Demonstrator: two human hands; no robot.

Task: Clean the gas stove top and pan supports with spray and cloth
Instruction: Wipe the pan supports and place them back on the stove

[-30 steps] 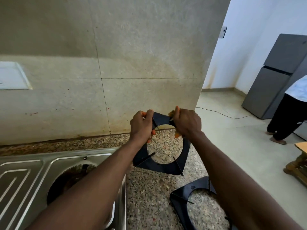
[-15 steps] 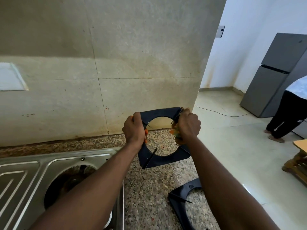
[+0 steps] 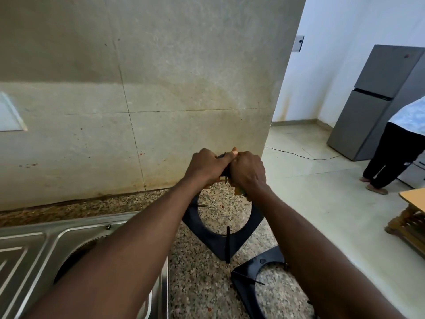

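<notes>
- a second pan support (image 3: 269, 257) lies flat on the speckled granite counter (image 3: 197, 284) at the bottom right, partly hidden by the right forearm.
- to the left, a steel sink (image 3: 34, 245) is set into the counter, its bowl under the left forearm.
- just past the flat one stands the pan support (image 3: 213, 242) being worked on — black, square with a round opening, tipped up on one corner. i cannot tell if that lower corner touches the counter.
- the left hand (image 3: 203, 165) is curled tight round its top corner, thumb laid along the edge.
- the right hand (image 3: 247, 171) is clenched on the same corner, touching the left. a bunched orange and green cloth (image 3: 240, 192) pokes out beneath its palm.
- behind the hands rises a stained tiled wall (image 3: 161, 88).
- far right, across the pale floor — a cable (image 3: 299, 155), a wooden table (image 3: 411, 217), a grey fridge (image 3: 377, 107) and a person (image 3: 395, 153) standing beside it.
</notes>
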